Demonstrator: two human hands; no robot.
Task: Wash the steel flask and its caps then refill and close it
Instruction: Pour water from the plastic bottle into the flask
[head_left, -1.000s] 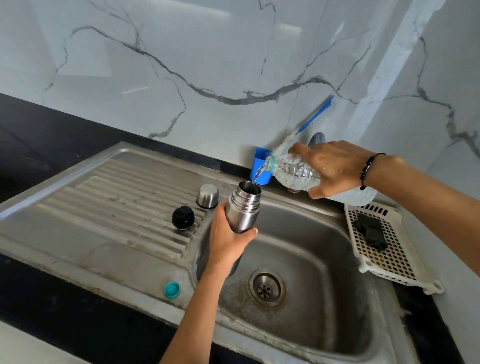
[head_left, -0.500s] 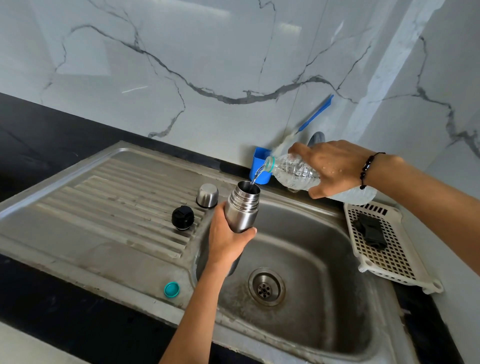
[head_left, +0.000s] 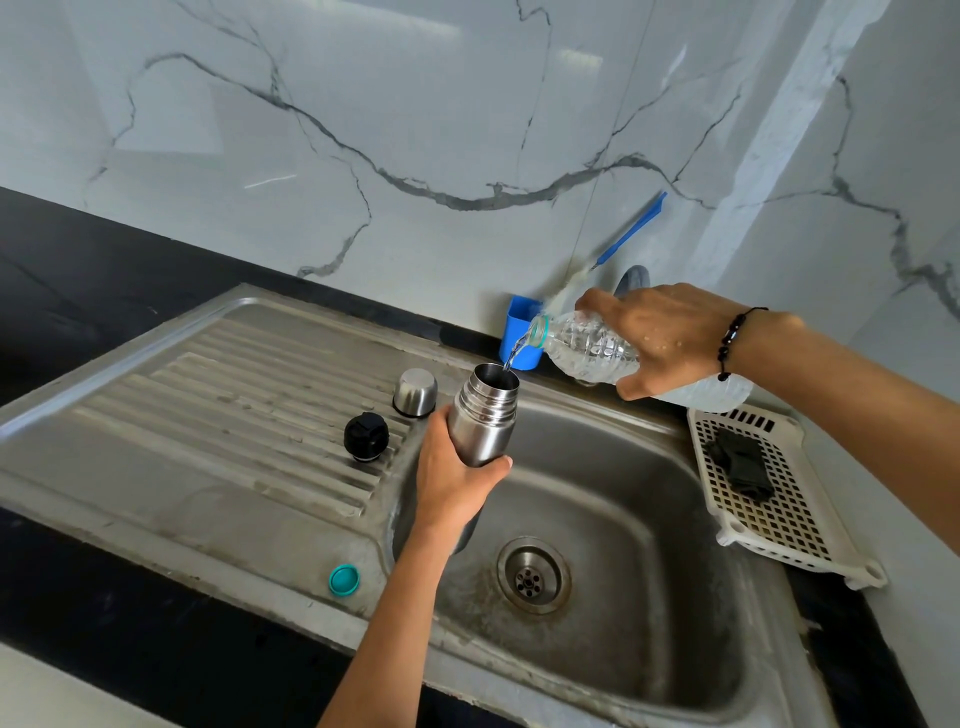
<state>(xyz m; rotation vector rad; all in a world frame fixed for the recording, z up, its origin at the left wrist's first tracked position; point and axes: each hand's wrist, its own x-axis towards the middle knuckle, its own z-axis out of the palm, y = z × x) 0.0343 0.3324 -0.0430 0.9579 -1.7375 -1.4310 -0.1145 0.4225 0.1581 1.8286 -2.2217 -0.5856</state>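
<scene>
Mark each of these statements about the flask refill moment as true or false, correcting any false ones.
1. The left hand holds the steel flask above the sink. True.
2. The right hand pours from a kettle. False: it tilts a clear plastic bottle.
3. The black inner cap is screwed onto the flask. False: it sits on the drainboard.
4. The steel cup cap stands on the drainboard. True.
5. A teal bottle cap lies on the sink's front edge. True.

Flask (head_left: 485, 421) over sink basin (head_left: 623, 519), bottle (head_left: 597, 348) behind-right
Two caps (head_left: 366, 435) on drainboard (head_left: 208, 395) left; rack (head_left: 810, 519) right of basin
</scene>
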